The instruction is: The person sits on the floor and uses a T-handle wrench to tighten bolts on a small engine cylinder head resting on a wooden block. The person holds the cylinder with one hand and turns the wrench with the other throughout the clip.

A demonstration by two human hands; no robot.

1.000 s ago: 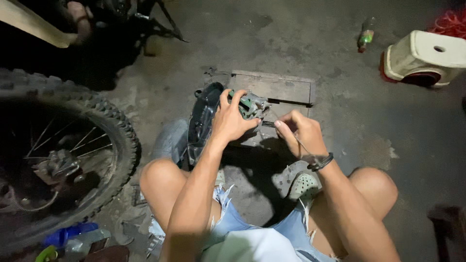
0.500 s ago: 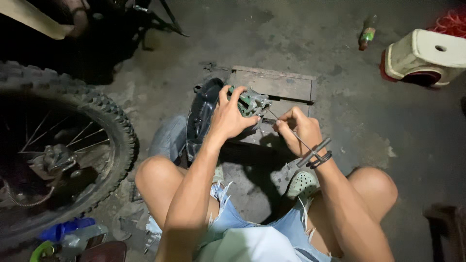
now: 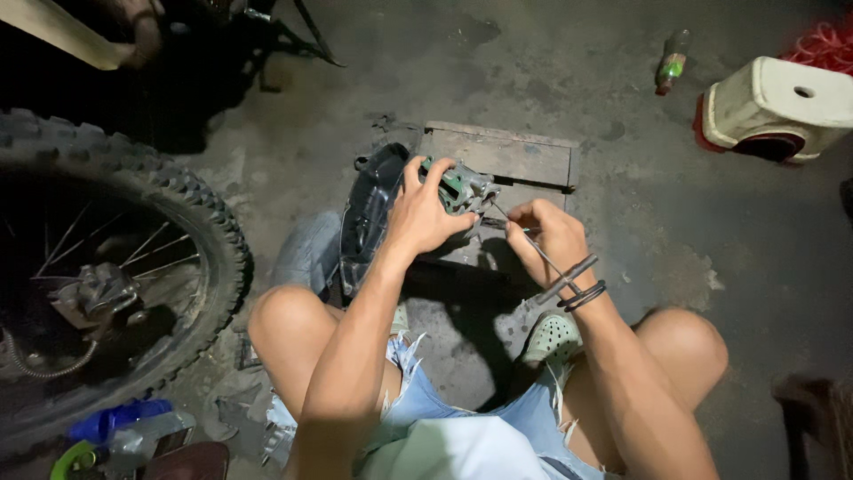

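Observation:
I squat on a concrete floor. My left hand (image 3: 422, 212) grips a grey-green metal engine part (image 3: 464, 187) resting against a wooden board (image 3: 502, 158). My right hand (image 3: 555, 236) holds a thin metal T-handle tool (image 3: 551, 264), its tip pointing at the part and its handle lying near my wrist. A black curved plastic cover (image 3: 369, 213) leans just left of the part, under my left wrist.
A knobby motorcycle wheel (image 3: 115, 267) with spokes stands at the left. An overturned white plastic stool (image 3: 777, 107) and a small bottle (image 3: 671, 62) lie at the top right. Blue and green containers (image 3: 115, 431) sit at the bottom left. A green sandal (image 3: 551, 338) covers my foot.
The view has shifted slightly. My right hand has turned the tool a little, and both hands stay on the part.

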